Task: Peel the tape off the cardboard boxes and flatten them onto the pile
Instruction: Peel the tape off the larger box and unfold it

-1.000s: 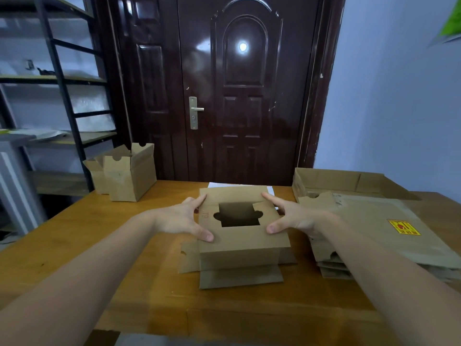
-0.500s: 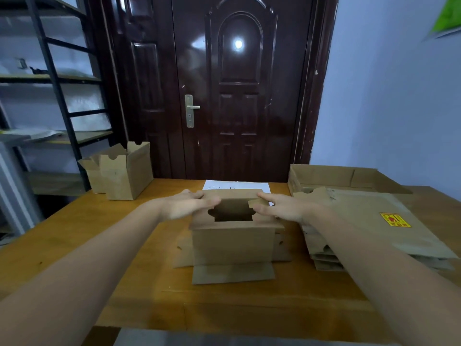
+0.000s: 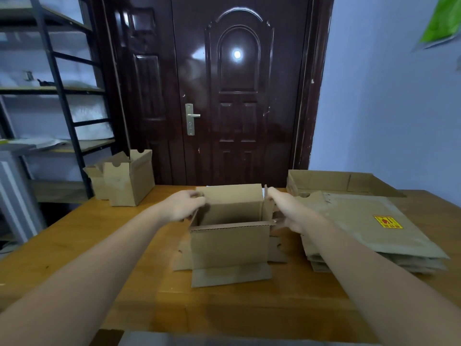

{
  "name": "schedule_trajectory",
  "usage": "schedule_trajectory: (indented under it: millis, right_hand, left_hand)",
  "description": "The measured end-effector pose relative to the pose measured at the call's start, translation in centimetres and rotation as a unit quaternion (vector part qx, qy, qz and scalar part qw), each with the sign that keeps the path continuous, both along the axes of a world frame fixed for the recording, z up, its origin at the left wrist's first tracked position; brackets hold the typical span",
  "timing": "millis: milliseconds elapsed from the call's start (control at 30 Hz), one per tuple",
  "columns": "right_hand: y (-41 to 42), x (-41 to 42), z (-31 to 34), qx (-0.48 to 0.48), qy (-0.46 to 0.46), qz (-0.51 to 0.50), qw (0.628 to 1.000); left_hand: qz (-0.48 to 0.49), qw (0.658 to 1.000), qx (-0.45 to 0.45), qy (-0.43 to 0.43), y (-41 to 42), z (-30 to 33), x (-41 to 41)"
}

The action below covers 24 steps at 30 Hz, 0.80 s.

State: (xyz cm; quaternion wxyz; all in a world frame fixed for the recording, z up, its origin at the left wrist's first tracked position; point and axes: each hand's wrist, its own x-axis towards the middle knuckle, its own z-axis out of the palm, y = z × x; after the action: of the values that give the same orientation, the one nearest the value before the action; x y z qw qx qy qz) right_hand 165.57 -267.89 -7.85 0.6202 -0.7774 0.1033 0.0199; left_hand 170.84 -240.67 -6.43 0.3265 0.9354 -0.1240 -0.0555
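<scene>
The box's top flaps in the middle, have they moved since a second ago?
Yes. The top flaps of the box, earlier folded shut, now stand open; the far one rises toward the door, both hands at its sides.

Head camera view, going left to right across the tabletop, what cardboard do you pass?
Upright boxes → open box gripped between left hand and right hand → pile of flattened boxes, with a shallow tray behind it.
</scene>
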Motion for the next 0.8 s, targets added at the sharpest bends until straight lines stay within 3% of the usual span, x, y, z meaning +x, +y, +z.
schedule_trajectory:
  millis: [67,167,333,533,600,700,733,800]
  right_hand:
    - [-0.8,-0.4,-0.4,0.081,-0.014,-0.029,0.996]
    - [-1.7,-0.5,-1.7,0.107,-0.048,-0.067,0.991]
    - [-1.6,-1.0,-3.8,0.053,-0.083,-0.091,0.991]
    - [-1.0,-1.7,-5.0,-0.016,-0.064,-0.099,0.993]
    - [-1.3,-2.1,-4.6,0.057,-0.075,-0.081,0.992]
    - [-2.2,-2.5,-4.1,0.234,-0.087,-0.052,0.967]
    - [-2.7,-2.4,-4.1,0.272,-0.091,-0.048,0.957]
    - [-3.7,-2.4,-4.9,0.299,-0.092,-0.03,0.949]
  left_hand:
    - [0.009,0.999,-0.044,-0.003,1.6,-0.5,0.1]
    - [0.034,0.996,-0.082,-0.024,4.0,-1.5,0.3]
    - [0.049,0.998,0.026,-0.042,6.3,-5.1,0.1]
    - [0.076,0.991,0.064,-0.088,5.5,-7.0,-0.8]
    - [0.098,0.988,0.047,-0.112,6.2,-6.8,-0.9]
    - [0.151,0.978,-0.091,-0.113,7.3,-6.8,-0.6]
    - [0.164,0.975,-0.101,-0.11,7.7,-7.1,-0.2]
    - [0.153,0.984,-0.036,-0.083,8.2,-7.8,0.1]
